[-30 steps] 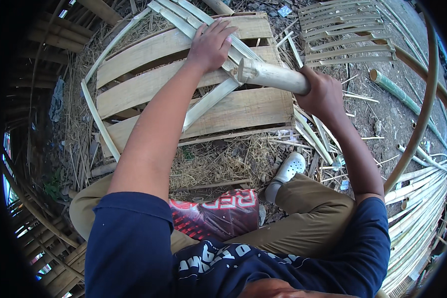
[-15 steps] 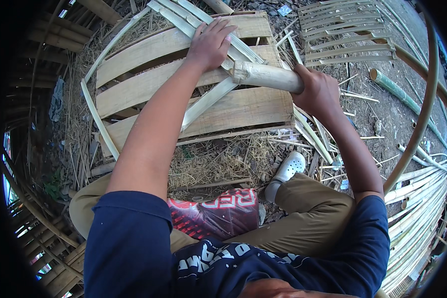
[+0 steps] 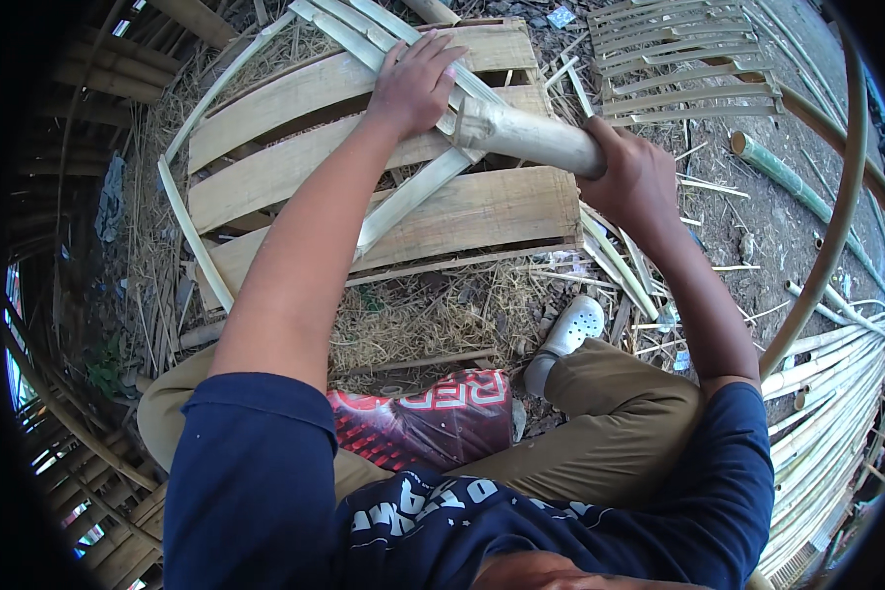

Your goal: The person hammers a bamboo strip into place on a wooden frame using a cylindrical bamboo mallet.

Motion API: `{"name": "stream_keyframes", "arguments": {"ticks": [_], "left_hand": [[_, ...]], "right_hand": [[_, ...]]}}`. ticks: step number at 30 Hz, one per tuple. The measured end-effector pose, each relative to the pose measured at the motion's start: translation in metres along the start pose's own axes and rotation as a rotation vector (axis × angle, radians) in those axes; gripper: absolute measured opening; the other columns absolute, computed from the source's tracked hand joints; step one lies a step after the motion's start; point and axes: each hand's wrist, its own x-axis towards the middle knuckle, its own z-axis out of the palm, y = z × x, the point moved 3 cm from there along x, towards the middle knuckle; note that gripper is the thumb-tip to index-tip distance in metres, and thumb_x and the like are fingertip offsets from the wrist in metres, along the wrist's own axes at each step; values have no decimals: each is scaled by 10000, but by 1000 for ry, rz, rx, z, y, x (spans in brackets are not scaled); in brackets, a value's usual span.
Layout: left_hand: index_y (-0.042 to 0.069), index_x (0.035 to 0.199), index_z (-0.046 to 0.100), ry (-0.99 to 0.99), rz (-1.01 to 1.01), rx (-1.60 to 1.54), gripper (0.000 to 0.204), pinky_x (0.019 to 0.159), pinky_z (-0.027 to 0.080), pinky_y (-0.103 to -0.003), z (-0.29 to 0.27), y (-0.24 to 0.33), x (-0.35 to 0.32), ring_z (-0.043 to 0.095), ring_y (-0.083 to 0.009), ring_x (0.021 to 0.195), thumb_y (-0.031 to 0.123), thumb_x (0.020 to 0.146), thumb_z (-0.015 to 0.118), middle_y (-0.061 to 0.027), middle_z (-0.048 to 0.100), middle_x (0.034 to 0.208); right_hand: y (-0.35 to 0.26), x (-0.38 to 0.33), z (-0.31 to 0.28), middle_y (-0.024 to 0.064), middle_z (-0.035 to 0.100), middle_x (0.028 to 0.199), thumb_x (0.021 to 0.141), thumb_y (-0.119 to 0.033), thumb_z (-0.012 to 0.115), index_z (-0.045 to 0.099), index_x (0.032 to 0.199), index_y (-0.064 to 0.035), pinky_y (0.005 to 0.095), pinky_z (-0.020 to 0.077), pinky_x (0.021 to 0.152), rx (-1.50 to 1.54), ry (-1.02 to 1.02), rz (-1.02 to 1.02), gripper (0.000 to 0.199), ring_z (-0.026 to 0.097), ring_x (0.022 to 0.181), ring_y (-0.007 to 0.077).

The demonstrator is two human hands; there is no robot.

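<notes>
Across a low wooden slatted platform (image 3: 506, 208) lie pale split bamboo strips (image 3: 349, 39), running aslant from its far left toward its middle. My left hand (image 3: 411, 90) rests flat on these strips with its fingers stretched out. A short, thick bamboo piece (image 3: 531, 138) is gripped by my right hand (image 3: 637, 177) at its right end. Its free left end hangs over the strips, close beside my left hand; whether it touches them I cannot tell. A single bamboo strip (image 3: 413, 202) slants across the slats toward me, below that end.
Bent bamboo strips (image 3: 195, 231) edge the platform's left side. At far right lies a rack of thin slats (image 3: 678, 64), with a green bamboo pole (image 3: 796, 182) nearer. Bundled bamboo canes (image 3: 826, 423) fill the right side. Straw and splinters (image 3: 442, 315) cover the ground before me.
The bamboo piece in my right hand has tilted a little, its left end moving slightly up in the picture. My left hand stays nearly where it was on the strips.
</notes>
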Motion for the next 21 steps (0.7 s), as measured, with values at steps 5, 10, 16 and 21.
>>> {"name": "stream_keyframes", "arguments": {"ticks": [5,10,16,21], "left_hand": [[198,1450,587,15,-11,-7,447,1275,193,-517,1,3,-1,365,-231,1528,277,1041,424,-67,503,1579],[199,1452,585,15,-8,-6,447,1277,189,-516,0,3,-2,360,-229,1531,275,1040,427,-65,503,1579],[207,1455,583,3,-2,6,446,1278,191,-505,-1,2,0,356,-222,1534,277,1044,423,-56,494,1589],[216,1461,578,3,-23,0,446,1283,182,-505,1,-5,2,351,-217,1536,283,1050,417,-44,486,1597]], "right_hand": [[2,-1,13,112,685,766,763,-162,754,671,1048,-133,462,538,613,-39,-89,-27,298,706,699,342],[0,-1,12,121,697,787,764,-173,766,671,1055,-129,464,541,619,-50,-58,-27,310,709,710,349],[-12,-3,-19,109,695,748,802,-89,720,645,1053,-110,442,547,601,331,228,-8,263,705,647,305],[-7,0,6,132,690,754,818,-103,721,639,1010,-114,440,529,581,-166,-3,-73,209,707,656,317]]}}
